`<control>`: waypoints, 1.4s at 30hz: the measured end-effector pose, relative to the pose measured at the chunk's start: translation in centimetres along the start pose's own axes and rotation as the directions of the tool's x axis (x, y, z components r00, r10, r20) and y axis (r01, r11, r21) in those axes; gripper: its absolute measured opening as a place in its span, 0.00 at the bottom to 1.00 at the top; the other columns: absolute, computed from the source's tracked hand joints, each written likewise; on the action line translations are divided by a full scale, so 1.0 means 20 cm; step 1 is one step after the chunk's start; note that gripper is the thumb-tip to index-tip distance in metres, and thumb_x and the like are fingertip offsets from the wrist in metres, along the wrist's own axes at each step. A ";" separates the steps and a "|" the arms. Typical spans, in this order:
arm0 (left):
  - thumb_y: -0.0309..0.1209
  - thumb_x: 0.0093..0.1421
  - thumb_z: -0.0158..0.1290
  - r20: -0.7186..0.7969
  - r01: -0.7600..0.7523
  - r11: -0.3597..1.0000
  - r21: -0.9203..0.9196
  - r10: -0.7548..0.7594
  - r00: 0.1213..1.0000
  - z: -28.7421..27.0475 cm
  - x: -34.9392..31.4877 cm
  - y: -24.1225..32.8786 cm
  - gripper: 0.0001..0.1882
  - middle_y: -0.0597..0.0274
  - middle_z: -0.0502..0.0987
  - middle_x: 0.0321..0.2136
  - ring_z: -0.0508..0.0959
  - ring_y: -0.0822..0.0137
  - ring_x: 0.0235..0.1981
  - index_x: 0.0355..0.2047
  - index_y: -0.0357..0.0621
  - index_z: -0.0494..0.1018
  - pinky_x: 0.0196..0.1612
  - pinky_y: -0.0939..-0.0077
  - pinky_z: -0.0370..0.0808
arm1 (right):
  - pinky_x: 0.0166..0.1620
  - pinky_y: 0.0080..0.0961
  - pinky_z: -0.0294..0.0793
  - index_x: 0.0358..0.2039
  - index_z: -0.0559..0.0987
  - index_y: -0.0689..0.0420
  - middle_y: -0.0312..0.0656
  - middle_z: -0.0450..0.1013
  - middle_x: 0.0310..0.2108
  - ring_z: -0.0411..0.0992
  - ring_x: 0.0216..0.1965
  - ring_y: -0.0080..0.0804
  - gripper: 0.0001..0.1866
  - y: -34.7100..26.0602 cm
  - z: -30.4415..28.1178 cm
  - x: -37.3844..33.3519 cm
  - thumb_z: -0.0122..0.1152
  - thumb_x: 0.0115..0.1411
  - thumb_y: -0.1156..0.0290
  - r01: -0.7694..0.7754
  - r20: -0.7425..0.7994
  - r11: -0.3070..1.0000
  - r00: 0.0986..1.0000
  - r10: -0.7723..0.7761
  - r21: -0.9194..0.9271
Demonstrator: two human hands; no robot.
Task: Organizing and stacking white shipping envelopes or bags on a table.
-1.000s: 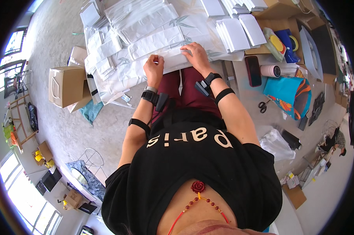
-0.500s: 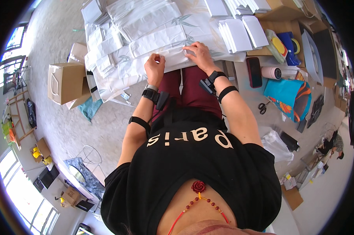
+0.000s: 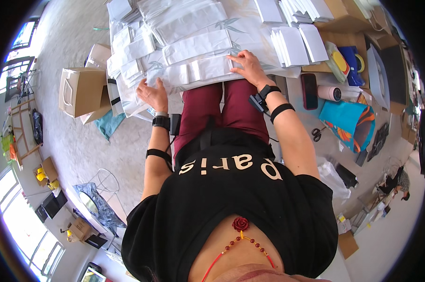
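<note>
A flat, folded white plastic bag (image 3: pixel 212 68) lies along the front edge of the cloth-covered table (image 3: pixel 250 40). My right hand (image 3: pixel 251 69) rests at its right end, with thumb and fingers apart and fingertips touching it. Off its left end, my left hand (image 3: pixel 154 95) hovers by the table edge, fingers spread and holding nothing. Just beyond lies another flat plastic bag (image 3: pixel 198 46), and behind that a layered pile of bags (image 3: pixel 186 22). Several smaller folded bags (image 3: pixel 135 49) are heaped on the left.
Stacks of white flat boxes (image 3: pixel 290 46) stand at the right. Beside the table are a phone (image 3: pixel 309 91), a pink tumbler (image 3: pixel 329 93), a blue patterned bag (image 3: pixel 346 123) and scissors (image 3: pixel 317 134). A cardboard box (image 3: pixel 83 91) sits left. Another person (image 3: pixel 400 181) is far right.
My left hand has moved left, off the bag, and its fingers have spread. The front bag now lies flatter, with folded bands showing. My right hand stays at its right end.
</note>
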State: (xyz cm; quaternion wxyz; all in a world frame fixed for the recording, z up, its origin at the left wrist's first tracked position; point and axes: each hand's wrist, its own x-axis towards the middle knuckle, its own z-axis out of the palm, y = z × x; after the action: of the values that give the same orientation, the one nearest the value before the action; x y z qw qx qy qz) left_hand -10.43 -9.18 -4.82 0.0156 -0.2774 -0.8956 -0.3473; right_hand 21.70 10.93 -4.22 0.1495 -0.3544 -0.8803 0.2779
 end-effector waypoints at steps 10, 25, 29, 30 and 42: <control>0.39 0.54 0.69 0.085 0.081 0.996 0.033 -0.084 0.993 -0.01 0.10 -0.10 0.18 0.49 0.76 0.46 0.72 0.48 0.52 0.39 0.41 0.81 0.58 0.52 0.68 | 0.57 0.38 0.72 0.63 0.79 0.36 0.42 0.71 0.47 0.71 0.51 0.42 0.31 -0.04 -0.02 0.01 0.73 0.58 0.57 -0.017 0.047 0.995 0.999 0.022 -0.101; 0.20 0.57 0.66 0.045 -0.175 0.779 -0.601 0.252 0.967 -0.19 -0.07 0.79 0.25 0.56 0.82 0.39 0.84 0.65 0.39 0.54 0.41 0.70 0.44 0.70 0.80 | 0.44 0.32 0.79 0.46 0.80 0.63 0.50 0.81 0.39 0.81 0.40 0.38 0.25 -0.92 -0.21 0.25 0.73 0.59 0.55 -0.205 0.047 0.791 0.975 0.218 0.577; 0.24 0.48 0.72 0.051 -0.325 0.705 -0.630 0.455 0.889 -0.15 -0.14 0.85 0.46 0.50 0.71 0.57 0.73 0.55 0.58 0.65 0.41 0.60 0.59 0.63 0.73 | 0.38 0.35 0.79 0.40 0.81 0.64 0.49 0.81 0.30 0.81 0.32 0.43 0.19 -0.84 -0.15 0.31 0.68 0.59 0.60 -0.095 -0.199 0.821 0.949 0.246 0.563; 0.25 0.46 0.72 0.042 -0.344 0.746 -0.570 0.445 0.895 -0.14 -0.16 0.82 0.48 0.48 0.67 0.60 0.69 0.52 0.61 0.66 0.42 0.59 0.62 0.59 0.69 | 0.37 0.35 0.78 0.40 0.81 0.64 0.48 0.81 0.29 0.81 0.31 0.42 0.17 -0.82 -0.16 0.31 0.67 0.60 0.61 -0.058 -0.271 0.815 0.927 0.258 0.577; 0.22 0.47 0.65 0.183 -0.287 0.897 -0.336 0.361 0.914 0.10 -0.24 0.28 0.32 0.52 0.71 0.53 0.72 0.50 0.56 0.53 0.45 0.67 0.61 0.54 0.66 | 0.41 0.24 0.82 0.49 0.80 0.65 0.40 0.81 0.42 0.79 0.40 0.24 0.14 -0.44 -0.40 0.14 0.64 0.66 0.71 -0.247 -0.108 0.663 0.889 0.446 0.706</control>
State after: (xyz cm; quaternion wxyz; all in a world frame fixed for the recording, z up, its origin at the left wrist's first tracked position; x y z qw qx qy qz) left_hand -3.23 -6.84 -3.98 -0.0777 -0.4628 -0.7677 -0.4364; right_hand 18.72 10.71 7.57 0.3304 -0.4724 -0.6044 0.5498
